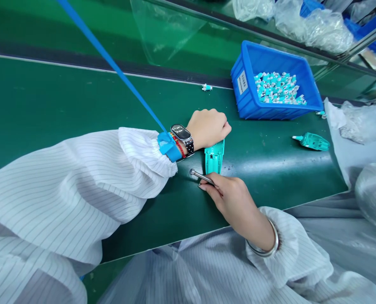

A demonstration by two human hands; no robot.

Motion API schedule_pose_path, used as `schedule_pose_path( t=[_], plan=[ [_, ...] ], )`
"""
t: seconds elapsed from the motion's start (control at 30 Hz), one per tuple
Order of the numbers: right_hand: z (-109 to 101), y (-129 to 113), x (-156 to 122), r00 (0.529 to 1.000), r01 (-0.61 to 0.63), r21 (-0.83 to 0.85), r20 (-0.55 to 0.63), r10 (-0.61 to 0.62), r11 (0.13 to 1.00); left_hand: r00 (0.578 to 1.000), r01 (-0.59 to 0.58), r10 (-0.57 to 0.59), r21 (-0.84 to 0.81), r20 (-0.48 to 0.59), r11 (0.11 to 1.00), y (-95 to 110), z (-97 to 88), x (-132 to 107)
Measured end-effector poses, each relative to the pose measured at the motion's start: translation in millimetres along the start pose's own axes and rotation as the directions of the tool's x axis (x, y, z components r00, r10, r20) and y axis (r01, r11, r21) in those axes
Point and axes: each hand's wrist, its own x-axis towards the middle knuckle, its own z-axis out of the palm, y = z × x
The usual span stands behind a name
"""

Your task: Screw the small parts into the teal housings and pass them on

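Striped sleeve lay behind left hand, curled over green shell, maybe steadying it; I couldn't see grip. Right hand pinched metal rod, tip free.

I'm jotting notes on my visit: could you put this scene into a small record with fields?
Work surface: green table
Left grip: curled over the far end of a teal shell; hold hidden
Right grip: holding a slim metal rod near the shell's near end
Blue bin: holds many small teal-and-white parts
Also on table: a similar loose part; a pale-tipped teal piece at right
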Motion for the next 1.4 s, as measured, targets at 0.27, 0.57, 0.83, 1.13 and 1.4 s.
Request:
schedule_pose_path(
  t=[0.27, 0.57, 0.83, 1.13, 1.4],
  plan=[
    [-19.7, 0.9, -6.5, 0.993, 0.017, 0.359, -0.114, 0.026, 0.933, 1.000, 0.003, -0.003, -0.020, -0.001, 1.000, 0.4, 0.1, -0.2],
    [-45.4, -16.8, 8.4, 0.827, 0.453, 0.801, -0.541, 0.150, 0.391, 1.000, 0.010, -0.010, -0.033, 0.002, 0.999, 0.2, 0.0, -0.5],
    [-24.5, -24.4, 27.4, 0.723, 0.524, 0.674, -0.675, 0.148, 0.520, 0.999, 0.043, -0.041, -0.093, 0.018, 0.995, 1.1, -0.5, -0.7],
    [-24.3, -26.7, 29.0, 0.733, 0.539, 0.693, -0.666, 0.139, 0.478, 0.999, 0.034, -0.034, -0.105, 0.000, 0.994, 1.2, 1.1, -0.6],
    [-21.4, -29.2, 27.0, 0.702, 0.518, 0.636, -0.698, 0.141, 0.572, 0.998, 0.059, -0.056, -0.110, 0.031, 0.992, 1.9, -0.6, -0.7]
  ],
)
